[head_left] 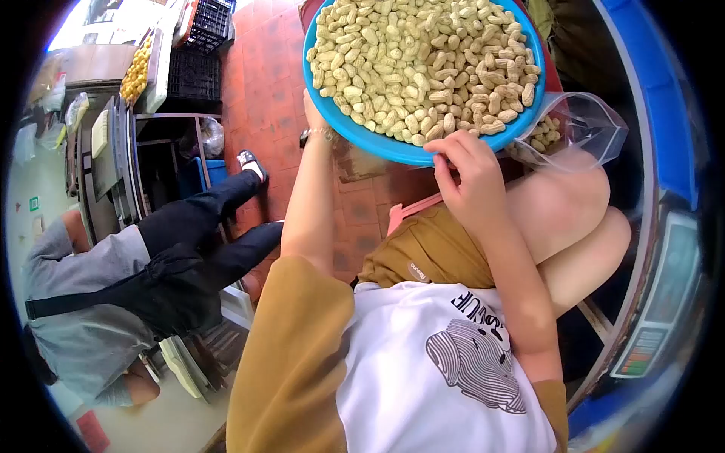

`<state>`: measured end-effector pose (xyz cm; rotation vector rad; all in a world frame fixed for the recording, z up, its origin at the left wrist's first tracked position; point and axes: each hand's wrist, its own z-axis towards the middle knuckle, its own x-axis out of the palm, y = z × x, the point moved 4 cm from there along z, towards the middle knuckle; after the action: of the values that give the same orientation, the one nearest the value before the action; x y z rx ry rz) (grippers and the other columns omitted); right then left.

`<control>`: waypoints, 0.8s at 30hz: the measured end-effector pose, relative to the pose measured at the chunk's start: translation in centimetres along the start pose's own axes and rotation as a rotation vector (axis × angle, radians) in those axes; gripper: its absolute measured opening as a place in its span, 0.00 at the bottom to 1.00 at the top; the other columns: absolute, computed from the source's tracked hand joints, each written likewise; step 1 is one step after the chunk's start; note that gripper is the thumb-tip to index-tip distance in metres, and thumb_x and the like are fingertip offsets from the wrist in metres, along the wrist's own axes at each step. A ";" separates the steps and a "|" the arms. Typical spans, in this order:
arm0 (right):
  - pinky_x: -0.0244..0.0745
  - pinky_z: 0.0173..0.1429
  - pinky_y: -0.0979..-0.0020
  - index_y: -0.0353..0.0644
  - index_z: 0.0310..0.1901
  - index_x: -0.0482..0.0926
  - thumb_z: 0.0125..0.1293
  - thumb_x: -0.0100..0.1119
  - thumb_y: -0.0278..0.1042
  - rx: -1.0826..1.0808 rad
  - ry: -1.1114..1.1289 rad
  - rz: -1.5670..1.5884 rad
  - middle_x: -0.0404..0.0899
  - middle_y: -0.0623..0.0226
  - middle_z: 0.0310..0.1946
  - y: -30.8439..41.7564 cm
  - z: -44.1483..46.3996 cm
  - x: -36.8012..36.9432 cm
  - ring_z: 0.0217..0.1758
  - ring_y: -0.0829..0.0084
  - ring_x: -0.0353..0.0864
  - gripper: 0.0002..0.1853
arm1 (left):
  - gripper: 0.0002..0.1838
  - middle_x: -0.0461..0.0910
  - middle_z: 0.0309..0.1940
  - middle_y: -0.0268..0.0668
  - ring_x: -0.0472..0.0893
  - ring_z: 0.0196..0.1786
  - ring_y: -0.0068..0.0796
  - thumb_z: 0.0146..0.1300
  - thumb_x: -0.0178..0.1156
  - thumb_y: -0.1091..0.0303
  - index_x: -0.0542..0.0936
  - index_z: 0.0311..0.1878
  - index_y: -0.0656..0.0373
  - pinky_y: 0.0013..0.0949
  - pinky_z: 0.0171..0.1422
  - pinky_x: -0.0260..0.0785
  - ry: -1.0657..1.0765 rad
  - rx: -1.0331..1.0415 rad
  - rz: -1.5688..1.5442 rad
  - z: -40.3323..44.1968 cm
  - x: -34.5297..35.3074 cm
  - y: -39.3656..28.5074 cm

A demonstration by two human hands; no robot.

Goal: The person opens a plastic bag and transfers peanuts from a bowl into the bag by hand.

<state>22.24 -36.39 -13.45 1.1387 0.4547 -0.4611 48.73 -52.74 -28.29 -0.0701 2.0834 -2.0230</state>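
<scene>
In the head view, a round, bright-blue plastic basin [366, 148] full of pale tan, unshelled peanuts [423, 68] is at the top, in front of the seated person. The left hand [314, 113] is at the basin's left side, largely hidden by the rim (a bracelet [323, 134] circles that wrist), so I cannot tell how far its fingers are closed or what they grip. The right hand [470, 172] is at the near rim, fingers curled and thumb close to the index finger; whether anything sits between them I cannot tell. A clear plastic bag [600, 132] with more peanuts inside lies just right of the basin, by the person's bare knee [578, 192]. To the left, well apart, another person in a grey shirt [83, 332] is near some metal shelving.
</scene>
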 end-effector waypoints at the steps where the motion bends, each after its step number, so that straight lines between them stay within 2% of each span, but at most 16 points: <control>1: 0.71 0.43 0.60 0.39 0.39 0.80 0.58 0.59 0.21 0.011 -0.001 0.008 0.76 0.62 0.33 0.0 0.0 0.0 0.38 0.59 0.78 0.07 | 0.10 0.85 0.41 0.44 0.85 0.40 0.33 0.64 0.58 0.73 0.81 0.45 0.67 0.34 0.45 0.76 0.015 -0.029 -0.073 0.1 0.7 0.2; 7: 0.71 0.44 0.60 0.39 0.38 0.80 0.58 0.59 0.21 0.020 0.017 0.007 0.76 0.63 0.33 0.0 -0.1 0.0 0.38 0.59 0.78 0.07 | 0.10 0.84 0.41 0.42 0.84 0.39 0.31 0.65 0.57 0.73 0.81 0.46 0.66 0.33 0.44 0.75 0.063 -0.080 -0.283 0.9 2.4 0.0; 15: 0.71 0.45 0.62 0.39 0.39 0.80 0.60 0.58 0.20 0.021 0.024 0.026 0.76 0.62 0.33 -0.1 -0.1 -0.1 0.39 0.59 0.77 0.07 | 0.10 0.84 0.41 0.39 0.83 0.38 0.29 0.66 0.56 0.73 0.80 0.47 0.65 0.31 0.43 0.74 0.019 -0.060 -0.360 0.0 2.1 -1.0; 20: 0.71 0.44 0.61 0.39 0.36 0.80 0.57 0.59 0.20 0.001 -0.048 0.029 0.76 0.65 0.31 -0.2 -0.1 -0.2 0.38 0.60 0.77 0.06 | 0.11 0.83 0.42 0.37 0.82 0.38 0.27 0.67 0.54 0.74 0.79 0.49 0.65 0.28 0.42 0.73 -0.207 0.020 -0.199 -1.4 -1.7 -3.2; 22: 0.70 0.46 0.60 0.40 0.39 0.80 0.57 0.60 0.22 0.014 -0.060 -0.007 0.76 0.63 0.35 -0.6 -0.2 -0.3 0.41 0.59 0.76 0.08 | 0.13 0.82 0.44 0.34 0.80 0.39 0.23 0.69 0.50 0.75 0.79 0.52 0.64 0.26 0.42 0.72 -0.336 0.022 -0.079 -2.5 -3.4 -5.2; 23: 0.70 0.47 0.59 0.41 0.40 0.80 0.58 0.60 0.23 0.020 -0.067 -0.028 0.76 0.62 0.36 -0.8 -0.3 -0.5 0.43 0.59 0.75 0.09 | 0.12 0.81 0.41 0.33 0.77 0.38 0.21 0.68 0.49 0.76 0.79 0.51 0.62 0.25 0.42 0.68 -0.421 0.020 -0.092 -3.3 -3.7 -6.4; 24: 0.70 0.50 0.57 0.41 0.45 0.79 0.58 0.61 0.24 0.045 -0.082 -0.073 0.75 0.59 0.41 -0.8 -0.3 -0.7 0.46 0.56 0.74 0.12 | 0.12 0.80 0.43 0.33 0.76 0.41 0.22 0.69 0.50 0.75 0.78 0.51 0.62 0.27 0.46 0.68 -0.454 0.076 -0.075 -4.3 -3.5 -7.8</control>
<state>21.21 -36.26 -13.77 1.1445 0.4172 -0.5821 50.27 -48.13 -20.00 -0.5464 1.7404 -1.9024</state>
